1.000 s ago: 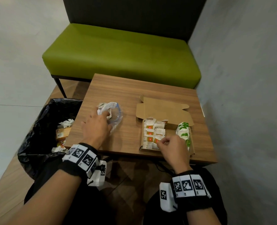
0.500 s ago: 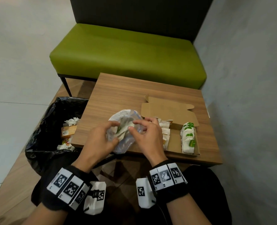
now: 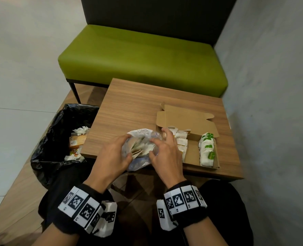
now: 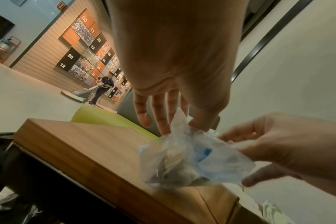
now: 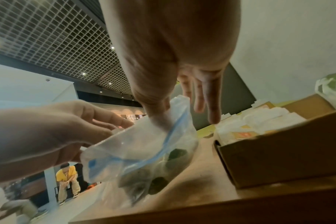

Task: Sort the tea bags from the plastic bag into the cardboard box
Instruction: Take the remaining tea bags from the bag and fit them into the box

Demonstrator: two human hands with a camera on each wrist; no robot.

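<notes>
My left hand (image 3: 114,157) pinches the left edge of the plastic bag (image 3: 141,150) between thumb and fingertips, and my right hand (image 3: 164,155) has the opposite edge in the same kind of grip, thumb and forefinger on the plastic while the other three fingers stand free and straight above it. Between the two grips the bag's mouth faces up at me, and inside it I see a loose heap of tea bags (image 3: 140,148) (the right wrist view shows a blue zip strip (image 5: 175,134) along the rim and some dark green patches low in the bag). The bag sits at the near edge of the table (image 3: 129,107), its bottom spilling a little over that edge. Just to the right of my right hand lies the cardboard box (image 3: 191,153), lid flap (image 3: 184,119) folded back flat on the table; a row of white sachets with orange marks (image 3: 180,141) stands along its left side, partly behind my fingers, and a row with green tags (image 3: 207,150) fills its right side, with bare cardboard between them. To the left of the table stands a bin lined with a black sack (image 3: 55,139), holding crumpled paper and an orange carton. Beyond the table is a green bench (image 3: 143,57).
</notes>
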